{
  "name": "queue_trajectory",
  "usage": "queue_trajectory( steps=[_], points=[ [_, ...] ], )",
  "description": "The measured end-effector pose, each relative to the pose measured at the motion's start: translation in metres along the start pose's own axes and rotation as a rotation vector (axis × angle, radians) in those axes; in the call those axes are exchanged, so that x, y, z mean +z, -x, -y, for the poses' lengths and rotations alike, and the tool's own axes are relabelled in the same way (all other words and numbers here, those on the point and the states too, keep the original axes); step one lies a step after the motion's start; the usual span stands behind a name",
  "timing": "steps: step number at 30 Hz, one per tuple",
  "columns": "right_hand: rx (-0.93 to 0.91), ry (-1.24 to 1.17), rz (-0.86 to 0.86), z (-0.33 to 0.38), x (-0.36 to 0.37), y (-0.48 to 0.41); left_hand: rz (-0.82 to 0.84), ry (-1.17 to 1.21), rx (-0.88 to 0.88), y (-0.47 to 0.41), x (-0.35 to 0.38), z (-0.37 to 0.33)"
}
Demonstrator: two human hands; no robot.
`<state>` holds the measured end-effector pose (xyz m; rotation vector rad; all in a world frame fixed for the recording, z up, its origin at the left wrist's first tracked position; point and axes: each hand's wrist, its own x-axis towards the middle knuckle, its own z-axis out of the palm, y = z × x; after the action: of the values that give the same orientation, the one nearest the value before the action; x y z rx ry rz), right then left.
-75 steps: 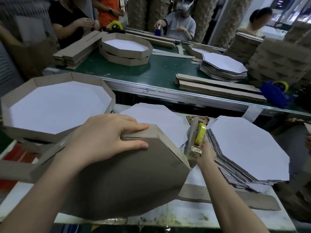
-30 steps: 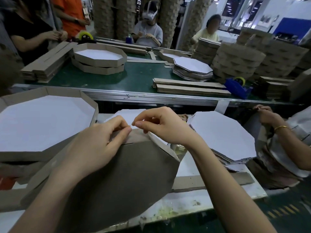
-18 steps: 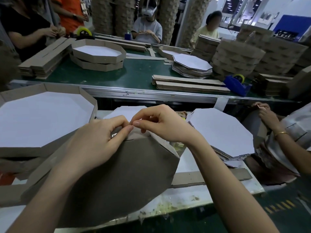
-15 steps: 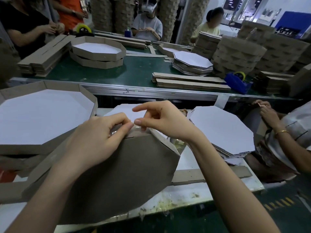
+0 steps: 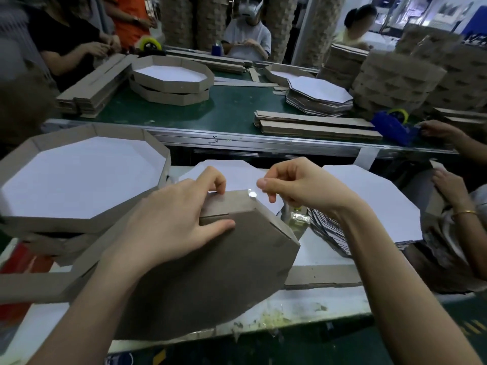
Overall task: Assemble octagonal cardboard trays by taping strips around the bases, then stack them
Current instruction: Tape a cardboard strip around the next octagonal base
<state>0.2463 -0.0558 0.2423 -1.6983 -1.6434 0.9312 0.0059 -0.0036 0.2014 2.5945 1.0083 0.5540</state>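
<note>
A brown octagonal base (image 5: 210, 272) stands tilted on the white table, its back face toward me, with a cardboard strip (image 5: 237, 204) wrapped over its top edge. My left hand (image 5: 168, 227) grips that top edge, thumb on the brown face and fingers over the strip. A glint of clear tape (image 5: 251, 193) sits on the strip's upper right corner. My right hand (image 5: 303, 188) hovers just right of that corner, fingers curled, thumb tip beside the tape; nothing shows in it. The strip's loose tail (image 5: 34, 285) trails off to the left.
Finished trays (image 5: 79, 180) are stacked at my left. A pile of white octagonal bases (image 5: 369, 201) lies at my right, a tape dispenser (image 5: 297, 217) between it and the tray. A spare strip (image 5: 324, 277) lies flat. Another person's hands (image 5: 448, 185) work at far right. Behind runs a green conveyor (image 5: 229, 109).
My right hand put down the tape dispenser, pressed tape onto the strip next to my left fingers, then slid right past the corner. My left hand shifted its grip on the top edge.
</note>
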Motion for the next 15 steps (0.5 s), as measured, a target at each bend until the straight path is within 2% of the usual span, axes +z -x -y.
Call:
queue_trajectory(
  steps=[7,15],
  points=[
    [0.0,-0.035,0.044,0.002,0.014,-0.006,0.001,0.019,0.031,0.001,-0.001,-0.004],
    [-0.013,0.067,0.063,0.003,0.021,-0.012,0.023,-0.004,0.003,0.004,-0.001,-0.004]
  ],
)
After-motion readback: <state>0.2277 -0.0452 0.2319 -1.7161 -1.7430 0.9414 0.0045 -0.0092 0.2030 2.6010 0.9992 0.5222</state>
